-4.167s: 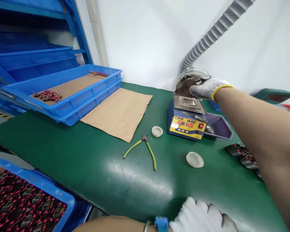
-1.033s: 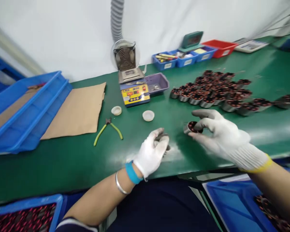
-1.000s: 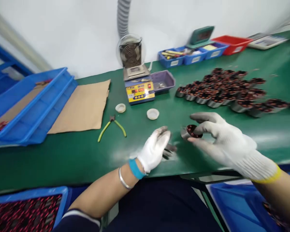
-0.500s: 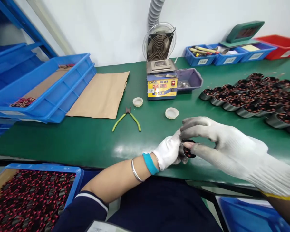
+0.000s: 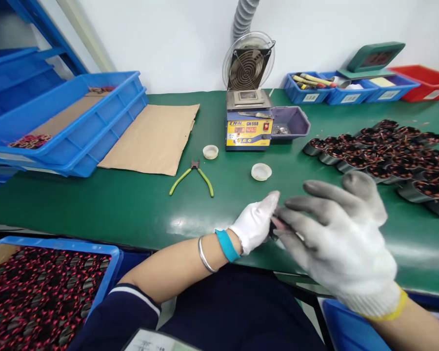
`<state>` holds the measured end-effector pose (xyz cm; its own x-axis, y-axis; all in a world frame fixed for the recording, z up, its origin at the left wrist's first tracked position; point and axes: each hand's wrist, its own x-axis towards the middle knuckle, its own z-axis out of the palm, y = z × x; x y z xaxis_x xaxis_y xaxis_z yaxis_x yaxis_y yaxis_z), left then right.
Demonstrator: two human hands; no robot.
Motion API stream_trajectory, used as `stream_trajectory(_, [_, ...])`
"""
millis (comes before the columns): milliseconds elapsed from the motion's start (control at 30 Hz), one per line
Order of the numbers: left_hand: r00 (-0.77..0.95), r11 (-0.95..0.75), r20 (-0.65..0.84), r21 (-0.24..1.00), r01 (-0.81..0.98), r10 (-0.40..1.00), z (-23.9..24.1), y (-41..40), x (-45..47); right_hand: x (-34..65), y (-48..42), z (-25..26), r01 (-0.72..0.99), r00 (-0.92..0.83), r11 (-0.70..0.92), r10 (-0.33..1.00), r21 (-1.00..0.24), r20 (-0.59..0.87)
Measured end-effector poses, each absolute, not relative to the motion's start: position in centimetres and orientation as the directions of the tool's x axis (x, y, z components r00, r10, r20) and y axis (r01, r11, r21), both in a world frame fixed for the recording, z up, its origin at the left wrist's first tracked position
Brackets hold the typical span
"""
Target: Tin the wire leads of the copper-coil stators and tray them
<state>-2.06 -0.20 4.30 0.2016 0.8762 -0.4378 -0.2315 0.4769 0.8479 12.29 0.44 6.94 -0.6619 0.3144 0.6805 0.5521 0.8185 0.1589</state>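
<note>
Green mat covered the bench (image 5: 113, 209), white wall behind. Small dark wound part (image 5: 274, 228) sat pinched between left hand (image 5: 254, 224) and right hand (image 5: 336, 239) at the near bench edge; mostly hidden by the gloved fingers, details unclear. Left hand closed on it, right hand's fingers spread wide over it. Beyond: white cap (image 5: 261, 171), green-handled cutters (image 5: 192, 176), solder pot (image 5: 248, 124). Finished coils (image 5: 384, 151) clustered right; cardboard sheet (image 5: 153, 139) left.

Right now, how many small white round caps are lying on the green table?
2: one white cap beside the pliers, another white cap before the solder pot.
</note>
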Motion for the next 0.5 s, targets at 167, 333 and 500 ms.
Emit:
stream_trajectory(167, [0.214,0.524,-0.48,0.798,-0.296,0.851,4.0,-0.1,-2.0,12.7,-0.5,7.1,0.389,-0.7,0.911,0.193,0.14,0.687])
stream_trajectory(333, [0.228,0.578,-0.532,0.762,-0.293,0.816,3.4,0.2,-2.0,13.9,1.7,7.1,0.629,-0.366,0.633,0.753,-0.45,0.547])
stream_trajectory(500, [0.274,0.535,-0.471,0.808,-0.248,0.838,3.8,-0.4,-1.7,13.2,4.1,8.8,0.597,-0.538,0.557,0.812,-0.578,0.226])
